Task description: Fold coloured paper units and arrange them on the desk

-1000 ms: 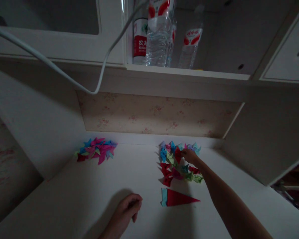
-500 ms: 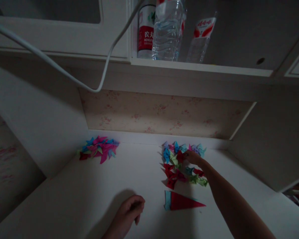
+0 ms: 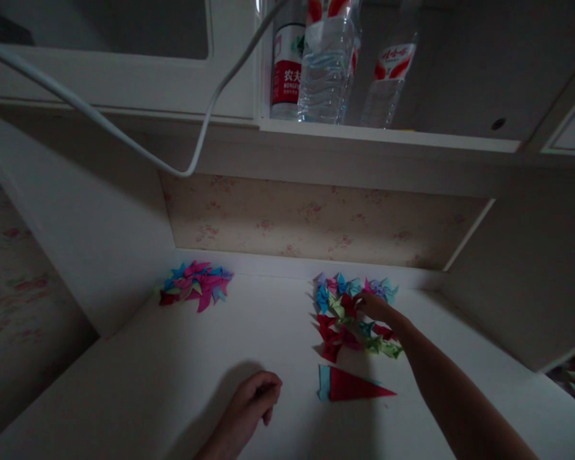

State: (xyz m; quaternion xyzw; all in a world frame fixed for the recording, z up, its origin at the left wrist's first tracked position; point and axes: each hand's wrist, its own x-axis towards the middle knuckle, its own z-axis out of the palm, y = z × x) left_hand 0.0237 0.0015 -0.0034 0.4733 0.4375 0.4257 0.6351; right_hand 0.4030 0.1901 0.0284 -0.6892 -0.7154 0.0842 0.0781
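The right hand [image 3: 374,306] has its fingers at a red folded-paper piece [image 3: 349,305], seemingly pinching it. The left hand [image 3: 255,399], fingers curled, holds nothing visible.

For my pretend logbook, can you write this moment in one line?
right hand: fingers on red origami piece | left hand: loosely curled | red paper triangle: on tabletop

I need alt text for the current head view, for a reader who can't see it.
A right hand touches a red folded-paper piece among colourful folded pieces on a white desk. The left hand hovers empty, left of a flat red paper triangle. A second paper pile lies far left, below shelved bottles.
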